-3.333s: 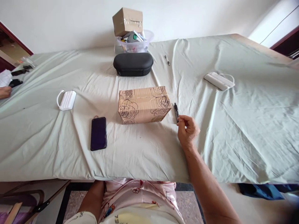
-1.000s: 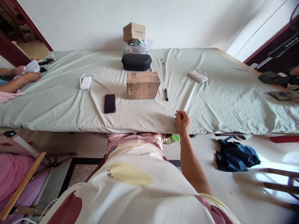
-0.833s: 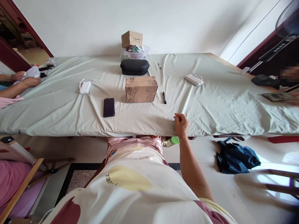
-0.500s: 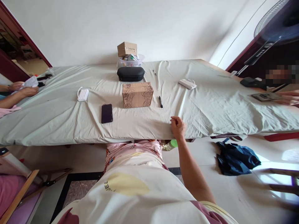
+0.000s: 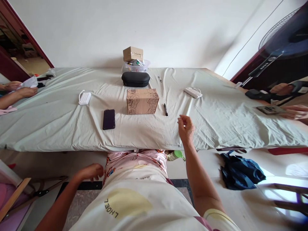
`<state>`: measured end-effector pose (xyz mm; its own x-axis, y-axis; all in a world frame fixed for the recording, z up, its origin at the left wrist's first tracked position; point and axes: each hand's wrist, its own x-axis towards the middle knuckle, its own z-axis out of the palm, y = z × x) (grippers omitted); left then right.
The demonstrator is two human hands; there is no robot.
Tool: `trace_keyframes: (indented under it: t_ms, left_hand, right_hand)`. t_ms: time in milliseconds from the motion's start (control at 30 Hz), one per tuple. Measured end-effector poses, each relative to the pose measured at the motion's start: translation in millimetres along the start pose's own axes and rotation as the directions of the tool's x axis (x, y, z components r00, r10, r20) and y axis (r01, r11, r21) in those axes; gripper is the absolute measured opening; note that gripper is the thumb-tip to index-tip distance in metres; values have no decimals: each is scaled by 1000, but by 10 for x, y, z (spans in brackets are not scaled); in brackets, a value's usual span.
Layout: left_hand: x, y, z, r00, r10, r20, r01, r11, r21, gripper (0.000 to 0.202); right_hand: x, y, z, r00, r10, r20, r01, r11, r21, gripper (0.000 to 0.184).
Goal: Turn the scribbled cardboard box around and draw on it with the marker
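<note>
My right hand (image 5: 186, 128) is over the front of the cloth-covered table (image 5: 141, 136), loosely curled, with a gap between thumb and fingers and nothing in it. A black marker pen (image 5: 166, 109) lies just beyond it to the left. My left hand (image 5: 92, 172) hangs below the table edge beside my leg, fingers half bent and apart, holding nothing. Between and beyond the hands stands a cardboard box (image 5: 142, 104) with dark scribbled rings on it. Left of the box lies a dark phone (image 5: 109, 119).
A black case (image 5: 135, 79) sits behind the box, before a plastic basket (image 5: 144, 66) topped by a small carton (image 5: 133, 54). White strapped objects (image 5: 84, 98) lie left and right. Co-workers' hands (image 5: 24, 91) show at both table ends. A dark bag (image 5: 240, 171) is on the floor.
My left hand has come into view below the table edge. My right hand has shifted slightly right and its fingers have loosened. The things on the table stay in place.
</note>
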<state>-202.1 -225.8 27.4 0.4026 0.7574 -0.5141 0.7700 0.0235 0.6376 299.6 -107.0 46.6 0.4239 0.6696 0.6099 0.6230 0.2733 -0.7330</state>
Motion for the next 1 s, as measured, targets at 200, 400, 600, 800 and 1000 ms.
trace_keyframes:
  t_ms: [200,400,600,800,1000]
  left_hand:
    - [521,900,-747,715,315,-624,-358,932,60,55]
    - [2032,1897,-1084,226,291,-930,-369,909,195,53]
    - [2760,1908,-914,217,301,-929,-446,877,180,39]
    - [2855,1601,-770,169,351,-921,-491,840,230,47]
    - [2991,1327,-490,197,286,-938,-499,853,155,82]
  right_hand:
    - [558,-622,960,979,-198,43,202,969,-143,52]
    - [594,-982,1756,957,-235,170,280,903,-326,53]
    - [674,-371,1625,984,-164,74,174,973,-150,39]
    - [584,330,1484,962,88,258,-134,977,167,49]
    - [301,525,1572,923,37,382,0,995,-98,24]
